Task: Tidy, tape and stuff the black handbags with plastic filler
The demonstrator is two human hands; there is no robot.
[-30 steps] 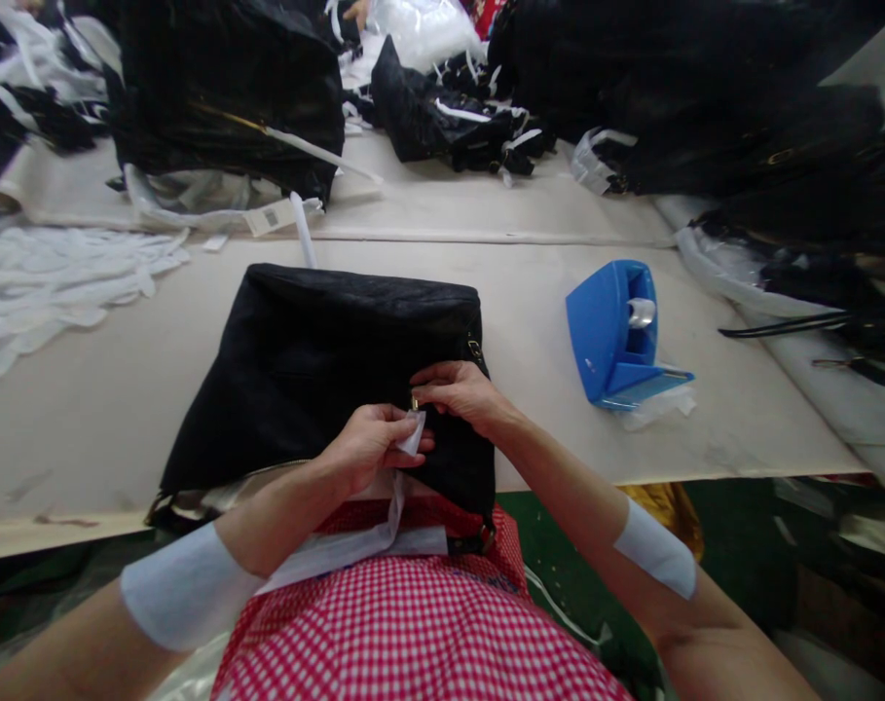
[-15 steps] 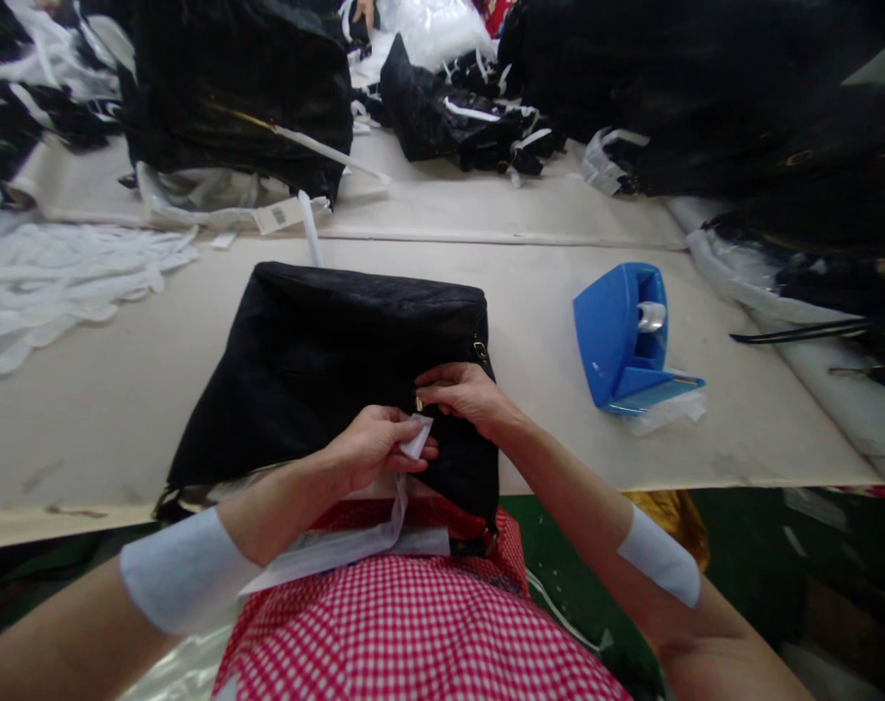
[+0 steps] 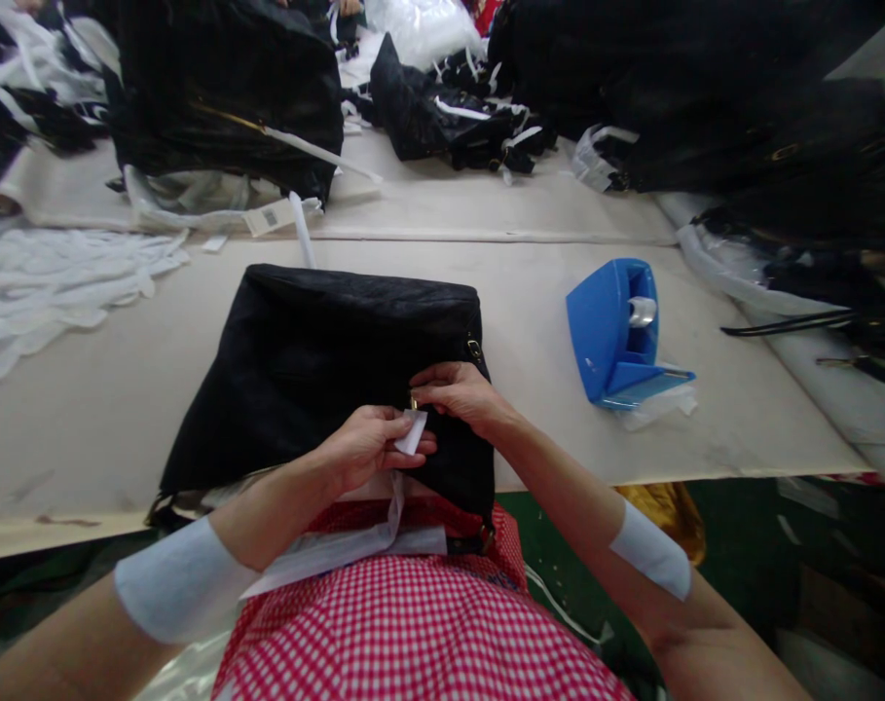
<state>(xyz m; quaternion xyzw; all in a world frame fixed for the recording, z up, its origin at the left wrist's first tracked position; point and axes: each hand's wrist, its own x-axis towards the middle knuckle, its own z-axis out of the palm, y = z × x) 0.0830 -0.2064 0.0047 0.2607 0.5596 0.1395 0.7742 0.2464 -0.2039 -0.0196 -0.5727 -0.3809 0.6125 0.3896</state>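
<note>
A black bag [image 3: 325,341] lies flat on the table in front of me, its near edge at the table's front. My left hand [image 3: 373,443] pinches a small white piece of paper or tape [image 3: 411,432] over the bag's lower right part. Just above it, my right hand [image 3: 460,394] is closed on a small gold metal piece, which looks like a zipper pull [image 3: 414,400]. The white piece touches or nearly touches that metal. A white wrapped strap [image 3: 354,547] hangs from the bag across my lap.
A blue tape dispenser [image 3: 607,331] stands to the right of the bag. White strips [image 3: 69,282] are heaped at the left. Another black bag [image 3: 230,97] with a paper tag [image 3: 273,218] stands behind, and more black bags [image 3: 676,88] are piled at the back right.
The white piece in my left hand has turned more upright and come closer to the gold metal piece. My right hand keeps its grip. The whole view has shifted slightly.
</note>
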